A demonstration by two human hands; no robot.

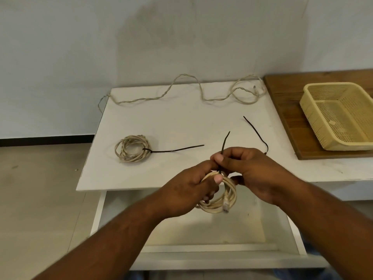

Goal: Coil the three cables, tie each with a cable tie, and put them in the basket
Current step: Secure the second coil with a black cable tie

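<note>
My left hand (191,184) grips a coiled beige cable (224,199) held over the table's front edge. My right hand (248,168) pinches a black cable tie (225,143) wrapped around that coil, its tail pointing up. A second beige coil (132,148) lies on the white table (171,118) at the left, bound by a black tie (177,149) whose tail runs right. An uncoiled beige cable (181,91) snakes along the table's far edge. A loose black tie (257,134) lies to the right. The yellow basket (331,91) stands far right.
The basket rests on a brown wooden board (286,110) at the table's right. An open white drawer (201,235) sits below my hands. A pale wall stands behind the table, with bare floor to the left.
</note>
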